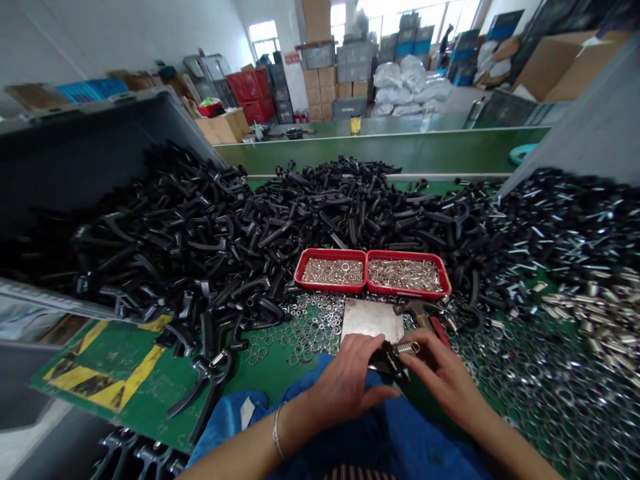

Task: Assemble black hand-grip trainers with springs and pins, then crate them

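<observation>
My left hand (345, 380) is closed on a dark part (393, 365), with its fingers over the top and the thumb below. A small coil spring (407, 348) is pinched between thumb and fingers of my right hand (443, 370), right against the dark part. Much of the part is hidden by my hands. Just beyond them lies a flat metal plate (367, 320). A hammer (417, 312) and a red-handled tool (440, 331) lie beside the plate, near my right hand.
Two red trays (333, 289) of small metal pieces stand behind the plate. Black curved handles (200, 233) are heaped left and centre. Metal rings (540, 387), pins (595, 307) and black pieces with metal shafts (565, 220) cover the right. Joined handles (213, 380) lie front left.
</observation>
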The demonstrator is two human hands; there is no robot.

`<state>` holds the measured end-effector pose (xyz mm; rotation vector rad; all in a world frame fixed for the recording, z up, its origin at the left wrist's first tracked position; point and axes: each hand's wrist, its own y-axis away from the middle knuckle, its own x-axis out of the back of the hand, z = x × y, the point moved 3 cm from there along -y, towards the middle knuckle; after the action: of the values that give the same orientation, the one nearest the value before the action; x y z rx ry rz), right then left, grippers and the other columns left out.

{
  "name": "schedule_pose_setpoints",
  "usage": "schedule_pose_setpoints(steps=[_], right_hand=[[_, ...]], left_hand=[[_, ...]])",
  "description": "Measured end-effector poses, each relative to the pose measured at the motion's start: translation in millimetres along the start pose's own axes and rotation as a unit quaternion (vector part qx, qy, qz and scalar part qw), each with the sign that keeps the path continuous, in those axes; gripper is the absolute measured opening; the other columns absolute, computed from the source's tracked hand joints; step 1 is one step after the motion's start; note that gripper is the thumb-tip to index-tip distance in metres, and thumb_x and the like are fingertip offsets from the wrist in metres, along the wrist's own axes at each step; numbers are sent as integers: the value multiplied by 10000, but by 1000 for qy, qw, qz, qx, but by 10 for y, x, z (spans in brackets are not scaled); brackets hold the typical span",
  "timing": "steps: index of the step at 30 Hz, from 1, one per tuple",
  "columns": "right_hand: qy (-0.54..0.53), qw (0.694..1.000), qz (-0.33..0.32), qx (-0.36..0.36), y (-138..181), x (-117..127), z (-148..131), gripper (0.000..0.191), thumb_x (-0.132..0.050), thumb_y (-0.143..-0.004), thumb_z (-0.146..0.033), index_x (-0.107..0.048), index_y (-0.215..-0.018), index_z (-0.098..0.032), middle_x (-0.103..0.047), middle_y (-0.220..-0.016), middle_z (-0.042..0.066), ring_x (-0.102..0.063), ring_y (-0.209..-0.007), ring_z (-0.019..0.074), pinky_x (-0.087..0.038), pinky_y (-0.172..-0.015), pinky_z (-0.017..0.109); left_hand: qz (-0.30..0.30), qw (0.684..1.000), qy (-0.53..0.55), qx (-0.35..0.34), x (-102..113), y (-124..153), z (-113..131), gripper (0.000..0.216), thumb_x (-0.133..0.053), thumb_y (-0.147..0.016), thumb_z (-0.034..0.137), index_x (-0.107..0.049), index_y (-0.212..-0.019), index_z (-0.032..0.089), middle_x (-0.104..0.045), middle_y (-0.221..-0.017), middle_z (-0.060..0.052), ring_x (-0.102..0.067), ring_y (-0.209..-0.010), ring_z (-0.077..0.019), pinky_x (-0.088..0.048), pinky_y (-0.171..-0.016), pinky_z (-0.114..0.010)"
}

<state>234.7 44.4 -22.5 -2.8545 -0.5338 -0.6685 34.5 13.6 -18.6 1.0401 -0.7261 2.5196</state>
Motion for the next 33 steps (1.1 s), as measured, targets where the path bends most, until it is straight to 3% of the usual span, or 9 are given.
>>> schedule_pose_setpoints(steps=[3,6,10,15,20,26,28,30,33], right_hand=[[112,978,56,165,112,80,16,288,-561,-929,-197,-559,-1201,-291,-675,-1117,87,-633,-1058,255,-507,-945,453],[124,964,116,206,180,157,-5,394,-573,-909,-136,-514,-1257,-311,-679,-1106,74,-635,-1066,249,-502,-963,450],[46,984,161,68,146,146,26,270,-548,-956,-250,-519,-1221,-295,-679,-1146,72,-651,-1075,237,-524,-944,403],[-184,959,172,-128,47,36,177,270,-519,-971,-451,-474,-1160,-263,-705,-911,41,-690,-769,196,-558,-695,324],[-346,914,123,-174,-89,-54,258,325,-553,-952,-486,-457,-1160,-255,-660,-731,-24,-614,-587,144,-518,-627,294],[-456,852,91,-240,-172,-159,281,347,-679,-881,-446,-625,-1106,-187,-683,-960,53,-607,-738,122,-481,-647,238],[-467,841,49,-269,-183,-205,252,361,-678,-871,-477,-665,-1026,-150,-678,-956,76,-589,-716,122,-473,-630,243],[-433,859,27,-272,-200,-227,223,390,-643,-881,-521,-671,-944,-137,-663,-917,74,-571,-695,130,-469,-627,261],[-248,943,49,-216,-250,-201,162,386,-587,-904,-552,-629,-854,-171,-594,-767,18,-533,-667,144,-432,-619,271]], left_hand=[[4,999,-45,-4,366,-451,-283,504,-530,-958,442,-448,-1379,179,-589,-1272,-135,-522,-1196,-253,-453,-1032,-428],[24,982,-187,-14,753,-1197,-768,309,-411,-1007,228,-579,-1263,184,-609,-1241,-104,-517,-1166,-228,-405,-1028,-416],[-92,933,-342,-63,881,-2071,-1408,302,-461,-951,122,-686,-1134,206,-637,-1153,-94,-524,-1123,-245,-385,-966,-415],[-144,878,-436,-132,643,-2416,-1749,233,-533,-913,151,-721,-1040,204,-575,-1235,-130,-504,-1146,-274,-373,-968,-431],[-106,884,-418,-181,781,-2490,-1810,183,-532,-911,131,-684,-1003,175,-604,-1168,-139,-514,-1164,-274,-357,-1030,-472],[191,966,-172,12,1395,-2157,-1520,330,-648,-863,189,-558,-1180,163,-605,-1147,-113,-572,-1095,-254,-461,-971,-452],[211,976,24,45,1301,-1762,-1276,415,-670,-859,237,-507,-1239,194,-622,-1136,-82,-607,-1024,-207,-498,-938,-398],[138,959,231,86,1001,-1304,-1002,387,-666,-866,297,-529,-1217,214,-632,-1139,-73,-624,-996,-184,-512,-922,-366],[17,865,452,215,396,-662,-631,425,-654,-873,384,-543,-1236,194,-644,-1071,-72,-640,-943,-171,-516,-872,-338]])
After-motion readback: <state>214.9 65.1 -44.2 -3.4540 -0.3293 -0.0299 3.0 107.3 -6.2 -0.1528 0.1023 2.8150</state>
